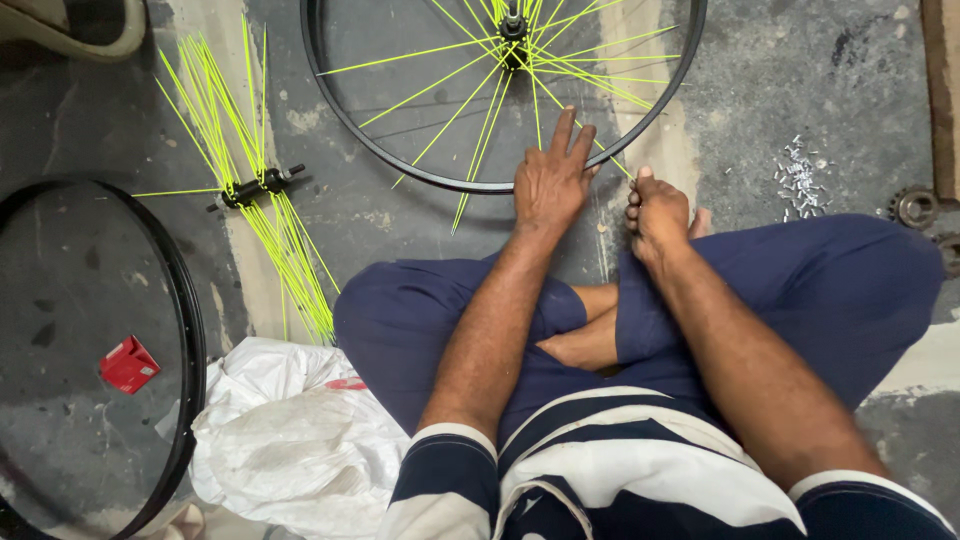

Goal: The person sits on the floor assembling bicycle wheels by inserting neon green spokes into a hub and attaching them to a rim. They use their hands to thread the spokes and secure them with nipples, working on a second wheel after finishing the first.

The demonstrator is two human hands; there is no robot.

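Head view: left hand (550, 180) lay flat, grip spread wide, on black wheel rim (440, 180) at top centre. Right hand (655, 212) pinched narrow around a yellow spoke (612, 158) beside rim. Loose spoked hub (252, 186) upper left on floor.

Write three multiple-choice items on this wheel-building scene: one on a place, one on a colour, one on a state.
1. Where does the small red box lie?
A. inside the bare rim at left
B. on the white sack
C. by the metal nipples

2. What colour are the spokes?
A. black
B. neon yellow-green
C. red

3. How is the left hand?
A. clenched in a fist
B. flat, fingers spread on the front rim
C. resting on a knee

A: the box sits within the rim's circle.
B: every spoke is bright yellow-green.
B: the fingers lie extended across the rim's edge.
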